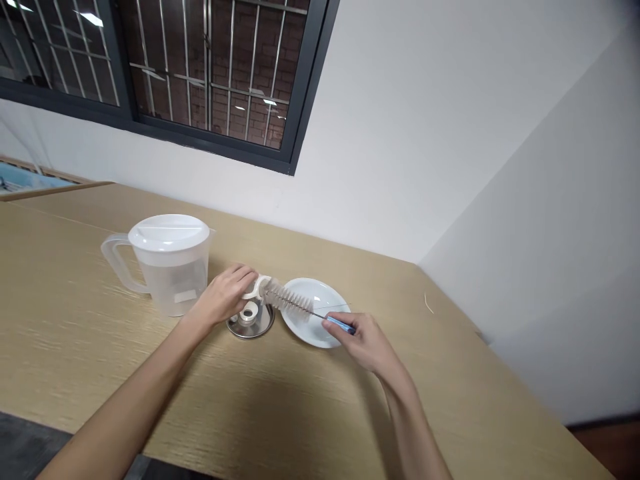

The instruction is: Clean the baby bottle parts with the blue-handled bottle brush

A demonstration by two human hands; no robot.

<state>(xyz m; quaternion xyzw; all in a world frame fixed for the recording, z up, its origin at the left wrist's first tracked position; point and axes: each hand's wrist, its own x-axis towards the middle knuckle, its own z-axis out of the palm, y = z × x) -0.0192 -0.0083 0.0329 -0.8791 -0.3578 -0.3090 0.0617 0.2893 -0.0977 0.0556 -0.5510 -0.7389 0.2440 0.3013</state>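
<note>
My left hand [231, 292] is closed around a small white bottle [259, 287], its round mouth turned to the right. Most of the bottle is hidden behind the fingers. In my right hand [364, 339] is a bottle brush [293, 301], gripped by its blue handle between thumb and fingers. The brush's pale bristles point left, with the tip at the bottle's mouth; how far it goes inside, I cannot tell. Below my left hand, a white ring-shaped part [249, 312] lies on a shiny round metal dish [257, 328]. A white plate [320, 339] sits under the brush.
A translucent pitcher [173, 280] with a white lid stands just left of my left hand. The wooden table [240, 407] runs back to a white wall [400, 133] and a barred window [210, 73]. A thin pale strip [429, 303] lies at the right.
</note>
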